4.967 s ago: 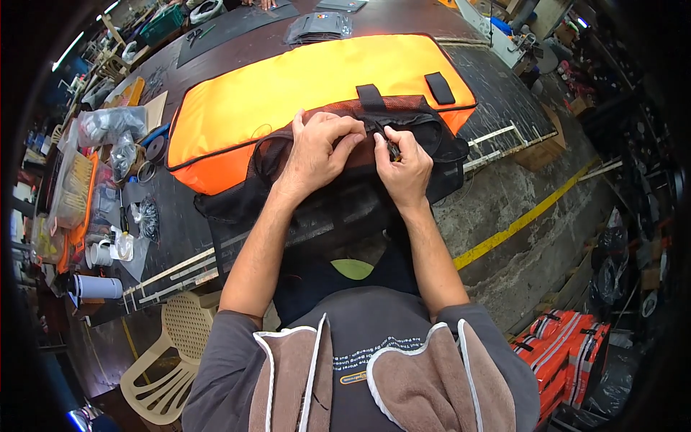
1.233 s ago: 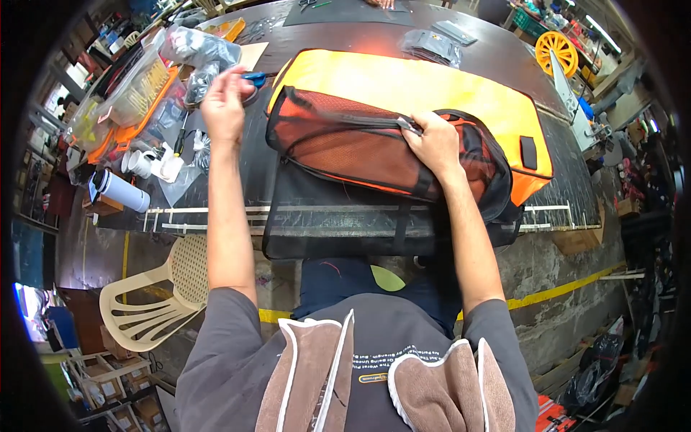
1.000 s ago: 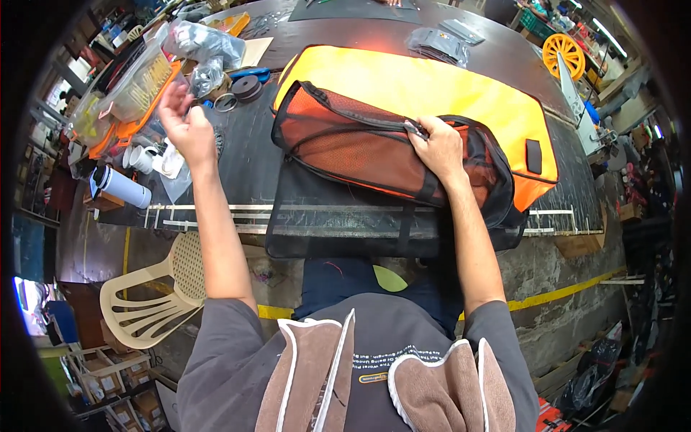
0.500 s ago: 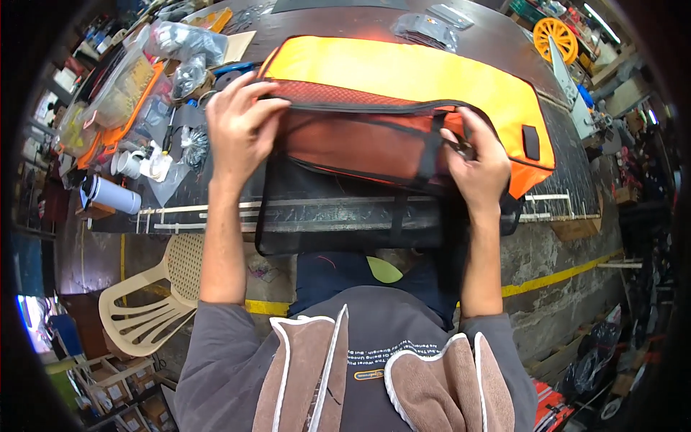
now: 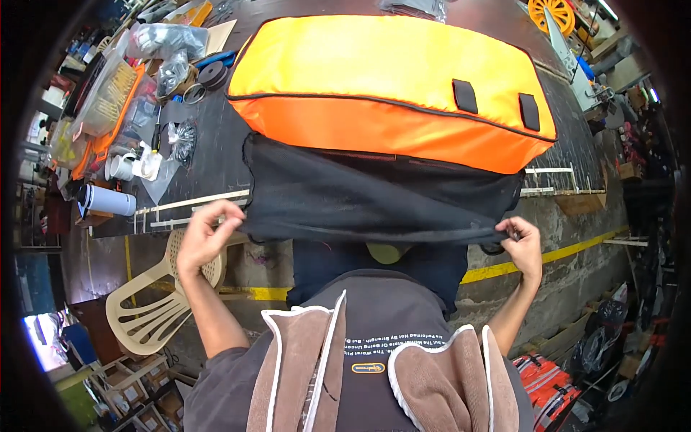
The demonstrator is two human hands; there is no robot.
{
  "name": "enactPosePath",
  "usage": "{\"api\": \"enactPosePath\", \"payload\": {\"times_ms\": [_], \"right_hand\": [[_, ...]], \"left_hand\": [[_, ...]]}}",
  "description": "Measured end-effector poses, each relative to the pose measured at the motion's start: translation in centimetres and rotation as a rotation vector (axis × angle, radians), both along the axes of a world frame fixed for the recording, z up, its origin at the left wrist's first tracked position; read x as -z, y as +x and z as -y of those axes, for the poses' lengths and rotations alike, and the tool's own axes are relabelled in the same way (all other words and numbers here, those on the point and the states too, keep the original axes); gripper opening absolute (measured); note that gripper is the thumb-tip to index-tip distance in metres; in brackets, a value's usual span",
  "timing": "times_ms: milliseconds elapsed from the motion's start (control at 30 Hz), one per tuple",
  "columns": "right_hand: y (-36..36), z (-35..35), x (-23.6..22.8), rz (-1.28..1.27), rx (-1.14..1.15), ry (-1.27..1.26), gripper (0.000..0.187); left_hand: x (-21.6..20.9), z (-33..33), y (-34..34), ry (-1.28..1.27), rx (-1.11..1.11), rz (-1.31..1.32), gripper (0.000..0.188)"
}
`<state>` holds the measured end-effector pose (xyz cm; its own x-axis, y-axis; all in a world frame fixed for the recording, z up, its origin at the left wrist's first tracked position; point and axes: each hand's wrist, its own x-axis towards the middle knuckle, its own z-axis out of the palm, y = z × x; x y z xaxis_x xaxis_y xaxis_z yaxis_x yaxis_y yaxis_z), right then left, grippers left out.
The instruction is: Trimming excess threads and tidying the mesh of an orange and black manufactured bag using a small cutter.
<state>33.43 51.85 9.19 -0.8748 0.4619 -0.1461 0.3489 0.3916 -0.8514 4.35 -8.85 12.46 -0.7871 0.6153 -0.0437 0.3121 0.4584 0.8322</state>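
Note:
A bright orange and yellow fabric bag point(image 5: 374, 65) with black piping lies across the work table. Two short black strap tabs point(image 5: 465, 96) show on its right part. From its near side a black fabric flap point(image 5: 374, 194) hangs over the table edge toward my lap. My left hand point(image 5: 209, 241) is closed in a pinch at the flap's left corner. At the opposite corner my right hand point(image 5: 522, 245) pinches the flap between thumb and fingers. The flap is spread between both hands, and the bag's inside is hidden.
On the left of the table point(image 5: 180, 155) stand a white tumbler point(image 5: 108, 201), white cups point(image 5: 122, 166), a clear plastic bin point(image 5: 108, 101) and a black tape roll point(image 5: 212, 74). A beige plastic chair point(image 5: 147, 309) is below left. An orange wheel point(image 5: 551, 16) stands far right.
The bag's mesh-sided opening has turned out of sight, and its plain orange side now faces me. Both hands have moved down and apart, from the bag's rim to the black flap's corners.

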Motion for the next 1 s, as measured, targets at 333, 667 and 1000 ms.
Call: {"api": "enactPosePath", "payload": {"times_ms": [333, 667, 1000], "right_hand": [[1.7, 3.3, 7.1, 0.282, -0.084, 0.206, 0.023], [5.6, 1.2, 6.8, -0.090, 0.203, 0.670, 0.023], [10.5, -2.8, 4.0, -0.536, 0.503, 0.889, 0.037]], "left_hand": [[8.4, 3.8, 0.8, -0.287, -0.191, 0.283, 0.016], [2.0, 5.3, 1.7, -0.325, -0.055, 0.092, 0.018], [-3.5, 2.8, 2.2, -0.266, 0.023, -0.044, 0.018]]}}
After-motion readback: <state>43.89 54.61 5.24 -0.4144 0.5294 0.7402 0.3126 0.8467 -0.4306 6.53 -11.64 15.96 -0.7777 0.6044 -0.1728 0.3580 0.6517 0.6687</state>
